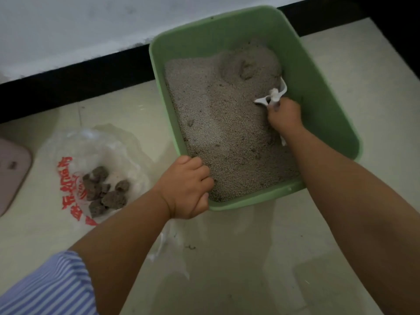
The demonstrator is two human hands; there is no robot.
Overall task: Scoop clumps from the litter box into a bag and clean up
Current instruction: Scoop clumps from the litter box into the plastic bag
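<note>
— Where is the scoop? 
— The right hand [285,114] grips the white scoop [273,96] in the litter, by the green litter box's [327,92] right wall.

— And the other grip? 
— The left hand [187,189] clamps the box's near corner; clumps [104,192] lie in the plastic bag [75,151] on the floor.

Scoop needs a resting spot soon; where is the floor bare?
Bare floor lies below the box, between the forearms, and right of the box by the wall. Left of the box it is crowded: the bag with clumps, and a pink object.
</note>
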